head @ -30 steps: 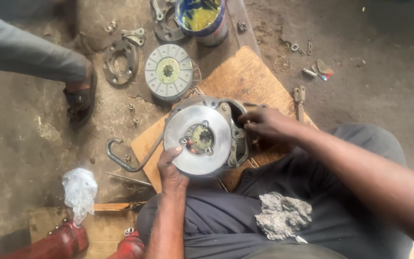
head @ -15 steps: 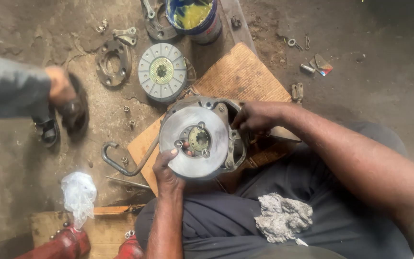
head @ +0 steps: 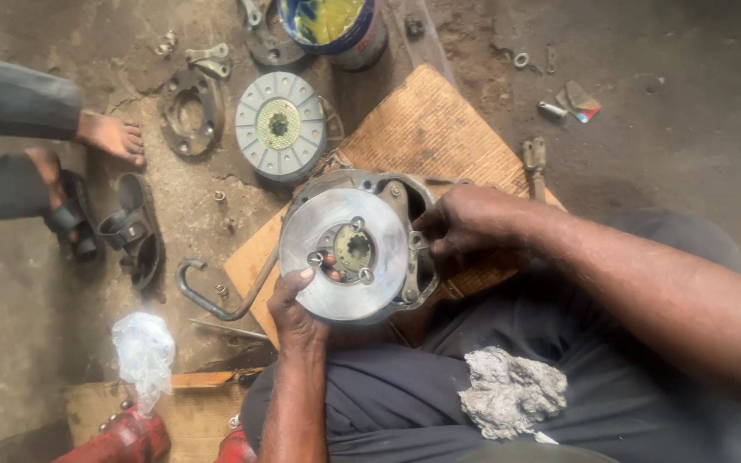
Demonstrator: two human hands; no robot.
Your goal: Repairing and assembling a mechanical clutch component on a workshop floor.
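Holding the round plate assembly between both hands

We see the shiny metal disc (head: pixel 345 255) face-up over the lap, resting at the cardboard sheet (head: pixel 426 137) edge. Left hand (head: pixel 295 302) grips its near rim from below, fingertips curled onto the centre hub. Right hand (head: pixel 465 225) closes on the housing's right edge. Disc lies between both hands, each touching.

Soft, even daylight lit the scene, with no hard shadows on the dirt floor (head: pixel 671 137). The polished metal disc (head: pixel 345 253) was the brightest surface and carried a pale sheen across its face, without blown-out glare. The near right forearm (head: pixel 671 300) was dark and slightly smeared. Detail softened toward the frame edges, and the trouser leg (head: pixel 10 103) at far left looked blurred. The centre was fairly sharp.
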